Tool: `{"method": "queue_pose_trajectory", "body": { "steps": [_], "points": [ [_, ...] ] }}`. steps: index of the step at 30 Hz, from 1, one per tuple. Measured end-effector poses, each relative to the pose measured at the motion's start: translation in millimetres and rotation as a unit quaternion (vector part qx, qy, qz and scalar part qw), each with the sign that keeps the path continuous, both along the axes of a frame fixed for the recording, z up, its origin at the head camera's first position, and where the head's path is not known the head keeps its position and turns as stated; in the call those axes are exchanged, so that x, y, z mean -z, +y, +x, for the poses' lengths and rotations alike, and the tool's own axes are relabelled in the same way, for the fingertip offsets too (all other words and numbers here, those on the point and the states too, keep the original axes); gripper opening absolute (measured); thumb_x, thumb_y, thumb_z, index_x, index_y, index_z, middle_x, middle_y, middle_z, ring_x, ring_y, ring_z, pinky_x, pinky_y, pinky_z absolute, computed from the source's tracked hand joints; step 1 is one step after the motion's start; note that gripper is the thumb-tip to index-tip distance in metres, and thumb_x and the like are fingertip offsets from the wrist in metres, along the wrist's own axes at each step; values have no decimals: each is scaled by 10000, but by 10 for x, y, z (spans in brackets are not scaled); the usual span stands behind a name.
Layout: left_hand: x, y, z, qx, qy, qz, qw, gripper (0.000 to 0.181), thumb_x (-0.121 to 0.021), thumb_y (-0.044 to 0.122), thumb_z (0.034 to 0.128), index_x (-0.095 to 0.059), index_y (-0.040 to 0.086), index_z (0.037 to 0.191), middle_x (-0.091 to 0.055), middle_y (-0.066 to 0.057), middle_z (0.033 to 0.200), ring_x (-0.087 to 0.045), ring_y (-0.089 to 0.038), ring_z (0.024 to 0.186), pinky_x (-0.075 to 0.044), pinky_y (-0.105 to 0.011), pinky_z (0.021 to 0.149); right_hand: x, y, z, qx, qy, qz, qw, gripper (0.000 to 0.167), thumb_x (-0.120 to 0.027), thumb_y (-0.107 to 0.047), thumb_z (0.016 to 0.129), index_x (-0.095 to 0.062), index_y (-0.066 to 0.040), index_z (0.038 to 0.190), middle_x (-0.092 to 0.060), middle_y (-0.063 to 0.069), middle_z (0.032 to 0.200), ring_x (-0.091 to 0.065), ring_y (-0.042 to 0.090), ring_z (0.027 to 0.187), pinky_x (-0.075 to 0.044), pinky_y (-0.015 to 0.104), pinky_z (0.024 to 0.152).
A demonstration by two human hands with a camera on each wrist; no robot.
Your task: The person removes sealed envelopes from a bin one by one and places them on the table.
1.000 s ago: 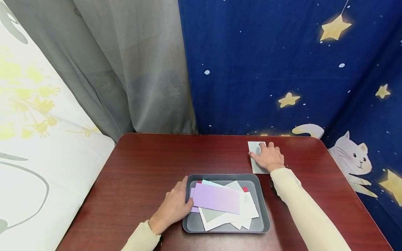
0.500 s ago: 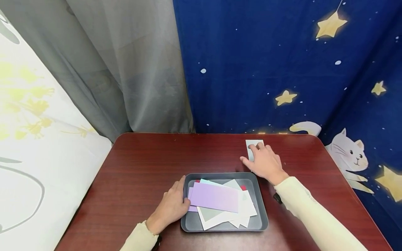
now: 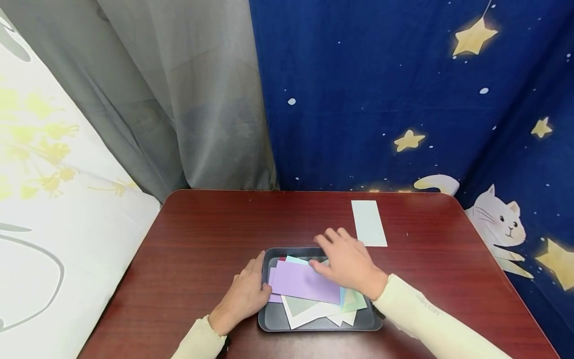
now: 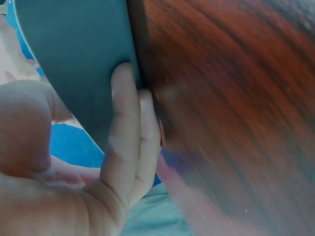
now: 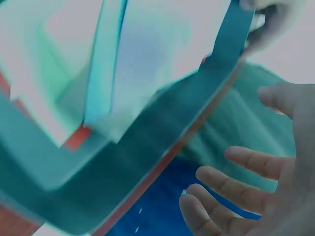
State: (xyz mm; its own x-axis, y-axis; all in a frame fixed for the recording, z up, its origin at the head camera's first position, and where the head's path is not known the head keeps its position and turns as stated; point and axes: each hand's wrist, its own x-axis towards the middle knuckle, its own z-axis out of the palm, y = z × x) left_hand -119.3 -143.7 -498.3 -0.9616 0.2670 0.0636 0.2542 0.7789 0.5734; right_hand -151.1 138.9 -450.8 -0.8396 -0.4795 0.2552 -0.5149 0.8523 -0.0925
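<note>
A dark grey tray (image 3: 323, 324) holds overlapping paper cards, with a purple card (image 3: 305, 282) on top and white, grey-green and pale green ones beneath. My left hand (image 3: 244, 294) grips the tray's left side; in the left wrist view its fingers (image 4: 125, 123) lie along the outer wall while the thumb reaches over the rim. Over the tray's back right part is my right hand (image 3: 347, 262), fingers spread and holding nothing, covering part of the cards. In the right wrist view its fingers (image 5: 236, 189) are apart from the tray. A pale card (image 3: 369, 223) lies flat behind the tray.
The reddish-brown table (image 3: 215, 229) extends around the tray. A grey curtain (image 3: 215, 99) and a blue star-patterned curtain (image 3: 350, 99) hang behind its back edge. White patterned cloth (image 3: 80, 239) hangs at the left.
My right hand has lifted off the pale card and moved left and nearer, over the tray. The pale card stays on the table, now fully visible. My left hand keeps its place.
</note>
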Motion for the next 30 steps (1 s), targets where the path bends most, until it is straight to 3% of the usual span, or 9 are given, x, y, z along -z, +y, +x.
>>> {"method": "queue_pose_trajectory", "body": {
  "steps": [6,10,14,23,30],
  "points": [
    [4,-1,0,-3,9,-54,10000,811,-769,15,849,-451,-125,1581,-643,-272,1375,-723,-412,1025,-598,-607,886,130,-207,100,-628,-299,244,9973,552,-832,-518,906,-749,-144,1305,-709,32,1181,-626,236,972,-587,371,661],
    [3,0,8,5,-4,-101,9999,814,-771,16,849,-444,-131,1580,-637,-283,1379,-723,-441,1032,-592,-620,898,194,-285,165,-844,-679,551,9926,611,-863,-529,866,-737,-175,1348,-714,46,1281,-662,253,1054,-608,411,749],
    [-8,1,13,44,32,-95,9999,817,-772,7,844,-441,-133,1578,-639,-285,1364,-720,-440,1038,-587,-625,902,217,-331,212,-933,-908,791,9883,611,-880,-530,836,-738,-219,1342,-695,53,1311,-651,256,1074,-606,428,769],
    [2,-1,14,108,189,-89,9997,817,-774,-6,831,-450,-133,1570,-649,-275,1316,-721,-419,1000,-589,-620,872,263,-350,194,-995,-910,797,9877,566,-896,-498,810,-761,-247,1299,-655,16,1198,-588,202,961,-570,372,693],
    [7,-2,-1,90,150,-75,9998,821,-774,-8,835,-447,-125,1578,-646,-268,1322,-721,-412,949,-595,-609,843,264,-343,176,-980,-1048,694,9872,561,-903,-448,826,-755,-230,1321,-669,34,1262,-617,230,1042,-607,467,803]
  ]
}}
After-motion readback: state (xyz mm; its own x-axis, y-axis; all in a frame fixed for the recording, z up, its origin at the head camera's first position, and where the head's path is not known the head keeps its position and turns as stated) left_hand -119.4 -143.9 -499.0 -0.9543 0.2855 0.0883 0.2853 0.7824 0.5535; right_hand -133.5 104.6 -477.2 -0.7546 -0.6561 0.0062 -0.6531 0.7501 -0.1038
